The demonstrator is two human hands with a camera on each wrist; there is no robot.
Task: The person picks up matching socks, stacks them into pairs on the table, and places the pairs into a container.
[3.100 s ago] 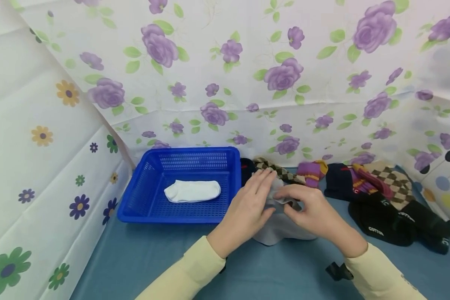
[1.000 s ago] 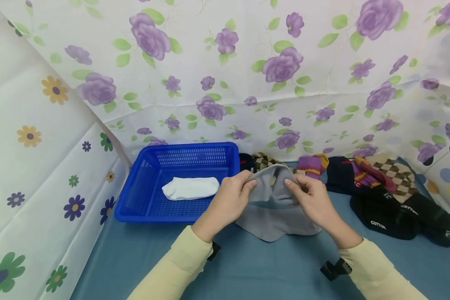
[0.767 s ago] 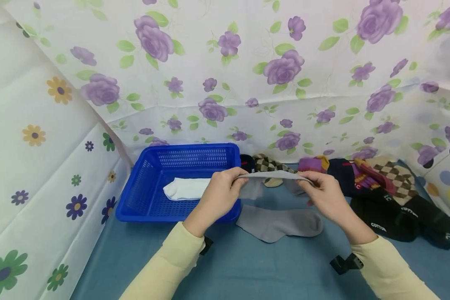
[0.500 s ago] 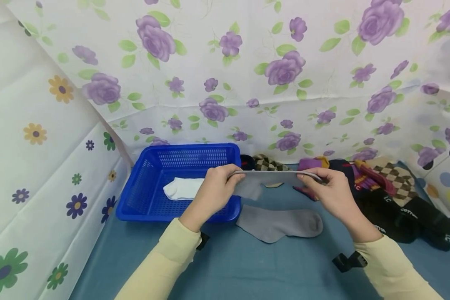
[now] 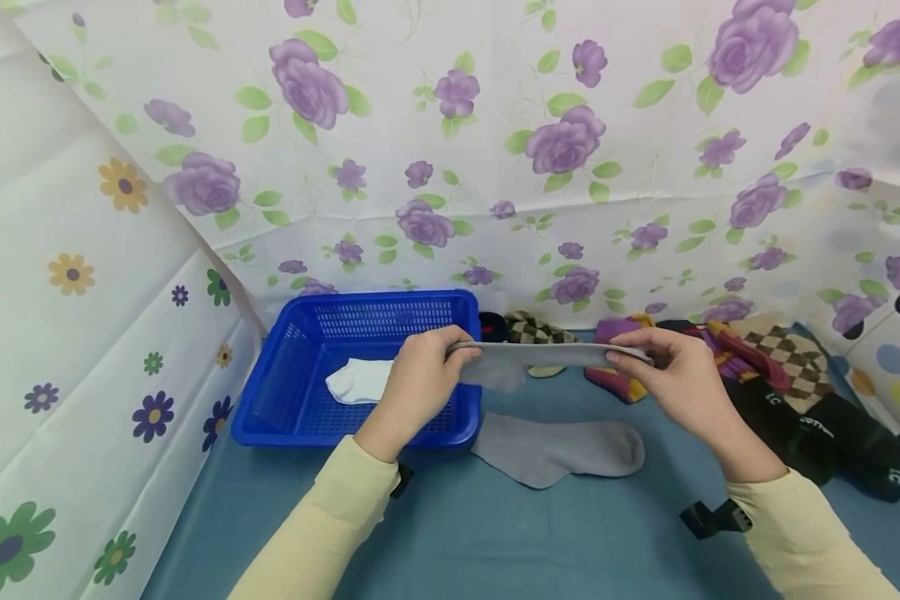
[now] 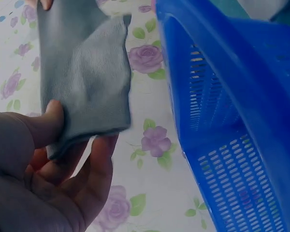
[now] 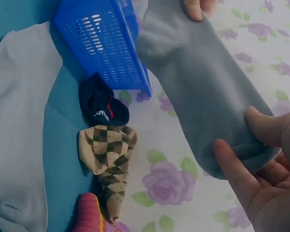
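Note:
A grey sock (image 5: 543, 353) is stretched level in the air between my two hands. My left hand (image 5: 422, 371) pinches its ribbed cuff (image 6: 94, 92) between thumb and fingers, over the right edge of the blue basket. At the other end, my right hand (image 5: 675, 375) pinches the toe (image 7: 215, 162). Below the held sock, a second grey sock (image 5: 570, 450) lies flat on the blue cloth, toe to the right. The blue basket (image 5: 292, 437) stands at the left with a white sock (image 5: 356, 382) in it, partly hidden behind my left hand.
Behind the held sock lie a dark sock (image 5: 493, 327), a checkered sock (image 5: 536, 327) and a purple-and-yellow striped sock (image 5: 621, 385). To the right is a heap with black socks (image 5: 780, 425) and another checkered sock (image 5: 795, 358). A floral sheet (image 5: 420, 125) hangs along the back.
Earlier the grey sock was bunched between both hands. It has since been pulled out lengthwise, my hands moving apart, and the second grey sock below has come into fuller view.

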